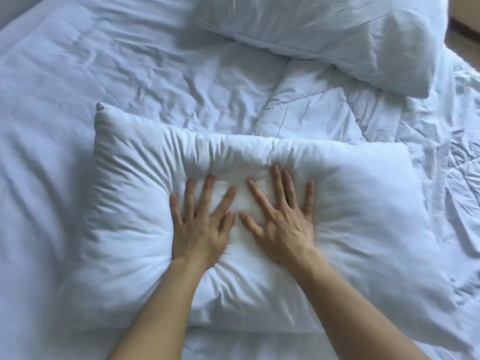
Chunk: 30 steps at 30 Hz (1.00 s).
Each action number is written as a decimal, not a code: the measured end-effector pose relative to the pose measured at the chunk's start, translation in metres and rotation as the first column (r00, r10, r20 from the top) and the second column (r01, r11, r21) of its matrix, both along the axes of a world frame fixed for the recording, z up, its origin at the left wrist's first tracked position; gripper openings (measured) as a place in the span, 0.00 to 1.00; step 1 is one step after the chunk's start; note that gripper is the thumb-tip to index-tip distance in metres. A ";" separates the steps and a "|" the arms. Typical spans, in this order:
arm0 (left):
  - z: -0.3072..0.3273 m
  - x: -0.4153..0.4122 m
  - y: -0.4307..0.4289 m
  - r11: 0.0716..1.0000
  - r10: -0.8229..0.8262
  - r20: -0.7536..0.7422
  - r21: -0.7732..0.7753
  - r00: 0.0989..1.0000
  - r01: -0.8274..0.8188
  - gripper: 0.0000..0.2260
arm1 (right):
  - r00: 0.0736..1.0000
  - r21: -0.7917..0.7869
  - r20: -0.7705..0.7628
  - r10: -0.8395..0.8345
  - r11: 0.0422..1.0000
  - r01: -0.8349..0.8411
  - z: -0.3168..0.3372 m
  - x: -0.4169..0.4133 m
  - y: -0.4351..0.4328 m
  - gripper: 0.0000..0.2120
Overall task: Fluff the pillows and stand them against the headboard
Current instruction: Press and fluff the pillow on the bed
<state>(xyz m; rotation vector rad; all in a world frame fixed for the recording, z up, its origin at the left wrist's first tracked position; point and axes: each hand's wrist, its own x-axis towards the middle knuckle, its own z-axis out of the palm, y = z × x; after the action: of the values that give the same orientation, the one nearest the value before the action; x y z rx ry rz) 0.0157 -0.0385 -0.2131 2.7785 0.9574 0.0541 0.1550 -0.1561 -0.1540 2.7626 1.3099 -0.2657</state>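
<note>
The left hand (pixel 201 224) is lying palm down with its fingers spread wide, gripping nothing, and it is pressing flat into the middle of the near pillow (pixel 350 216). The right hand (pixel 281 224) is doing the same just beside it, also flat and splayed, grasping nothing; the two thumbs are pointing toward each other and sitting close together without quite touching. Both bare forearms are reaching in from the lower edge of the view.

Under the palms the near pillow is sinking into a hollow, and creases are fanning outward from that dip toward the pillow's edges. The pillow is lying flat on the bed, its long side running left to right, so that it is spreading out well beyond both hands on either side. Its far left corner is poking up in a small point, while its far edge is bulging into a soft ridge just past the fingertips.

Beyond that ridge the white duvet (pixel 130 79) is lying rumpled across the bed, with a folded, quilted part showing to the right of centre. Farther off, at the upper right and well apart from the hands, the second pillow (pixel 337 35) is resting at a slant on the bedding, its near end dropping toward the right edge of the bed. At the far upper right corner a strip of brownish floor (pixel 465 29) is showing past the mattress.
</note>
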 end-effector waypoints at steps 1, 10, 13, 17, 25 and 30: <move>-0.001 0.001 0.000 1.000 0.005 0.017 0.014 1.000 -0.005 0.26 | 0.999 -0.049 0.006 -0.038 0.998 0.038 0.004 0.017 -0.015 0.35; 0.002 0.007 -0.013 1.000 -0.004 0.044 0.024 0.999 0.003 0.25 | 0.865 -0.242 -0.097 -0.493 0.854 0.460 0.024 0.107 -0.143 0.38; 0.018 0.013 -0.010 0.998 0.000 -0.026 -0.058 1.000 -0.001 0.25 | 0.859 -0.120 -0.071 -0.508 0.859 0.498 0.031 0.098 -0.134 0.38; 0.054 0.041 0.009 0.984 0.046 0.005 -0.173 0.999 -0.045 0.28 | 0.889 0.178 -0.110 -0.444 0.871 0.458 0.050 0.084 -0.075 0.35; 0.047 0.097 0.037 0.990 -0.143 -0.161 -0.021 0.976 0.142 0.31 | 0.984 0.013 -0.173 -0.047 0.999 0.050 0.009 0.058 0.050 0.29; 0.024 0.061 0.092 0.993 0.120 -0.238 0.026 0.964 -0.117 0.34 | 0.939 -0.143 -0.080 -0.333 0.937 0.320 -0.002 0.128 -0.029 0.38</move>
<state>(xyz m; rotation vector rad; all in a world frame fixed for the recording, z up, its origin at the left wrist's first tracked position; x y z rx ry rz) 0.0763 0.0536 -0.1895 2.7801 1.1832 -0.2641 0.2826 -0.1855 -0.1563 2.8749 0.8068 -0.4998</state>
